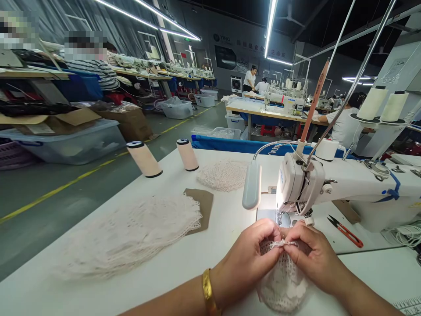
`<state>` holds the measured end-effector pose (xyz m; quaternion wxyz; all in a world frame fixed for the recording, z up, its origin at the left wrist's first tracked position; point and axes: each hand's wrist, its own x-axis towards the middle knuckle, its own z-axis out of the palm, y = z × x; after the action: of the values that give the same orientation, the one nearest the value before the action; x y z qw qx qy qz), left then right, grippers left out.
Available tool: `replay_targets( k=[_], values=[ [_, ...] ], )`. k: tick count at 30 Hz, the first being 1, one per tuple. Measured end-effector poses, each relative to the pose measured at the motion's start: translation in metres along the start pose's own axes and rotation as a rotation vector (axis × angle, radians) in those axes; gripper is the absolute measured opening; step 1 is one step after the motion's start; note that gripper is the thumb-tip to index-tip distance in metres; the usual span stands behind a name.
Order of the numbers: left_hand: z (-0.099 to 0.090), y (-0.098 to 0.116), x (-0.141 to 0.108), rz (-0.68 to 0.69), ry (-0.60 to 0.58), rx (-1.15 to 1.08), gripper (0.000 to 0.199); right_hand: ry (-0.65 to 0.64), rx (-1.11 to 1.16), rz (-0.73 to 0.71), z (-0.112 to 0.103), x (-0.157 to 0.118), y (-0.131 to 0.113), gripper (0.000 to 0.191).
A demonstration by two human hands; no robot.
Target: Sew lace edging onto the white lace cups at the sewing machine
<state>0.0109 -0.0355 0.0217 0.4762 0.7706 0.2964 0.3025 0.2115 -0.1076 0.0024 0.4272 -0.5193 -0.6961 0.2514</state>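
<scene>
Both hands meet just in front of the needle area of a white sewing machine (348,177). My left hand (251,259) pinches the edge of a pale lace piece (284,285) between thumb and fingers. My right hand (315,259) grips the same edge right beside it, thumbs nearly touching. The rest of the lace hangs below the fingers onto the table. A large stack of lace pieces (131,232) lies to the left, partly over a brown card (205,208). Behind it is a smaller lace pile (223,174).
Two thread cones (144,159) (187,155) stand at the white table's (226,215) far left edge. A lamp (251,184) hangs beside the machine head. Red-handled snips (346,231) lie right of the needle. A ruler (408,306) is at bottom right. Other people sit at machines beyond.
</scene>
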Motion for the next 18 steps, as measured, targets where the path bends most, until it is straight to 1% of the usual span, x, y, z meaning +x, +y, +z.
replay_targets(
  k=[3, 7, 12, 17, 18],
  values=[
    [-0.0008, 0.0029, 0.0012, -0.017, -0.025, -0.070, 0.013, 0.013, 0.010, -0.003, 0.0008, -0.0001, 0.0011, 0.006],
    [-0.0011, 0.0051, 0.0023, -0.011, -0.056, -0.074, 0.017, 0.019, 0.018, -0.011, 0.0005, 0.0011, -0.0004, 0.006],
    [-0.0017, 0.0021, 0.0028, -0.019, -0.024, -0.006, 0.018, 0.013, 0.022, -0.001, -0.0018, 0.0020, -0.0041, 0.008],
    [-0.0025, 0.0020, 0.0039, -0.012, -0.030, 0.020, 0.019, -0.049, 0.042, 0.016, -0.0038, 0.0016, -0.0082, 0.003],
    [-0.0024, 0.0019, 0.0042, -0.015, -0.035, 0.014, 0.019, -0.059, 0.048, 0.021, -0.0036, 0.0018, -0.0082, 0.005]
  ],
)
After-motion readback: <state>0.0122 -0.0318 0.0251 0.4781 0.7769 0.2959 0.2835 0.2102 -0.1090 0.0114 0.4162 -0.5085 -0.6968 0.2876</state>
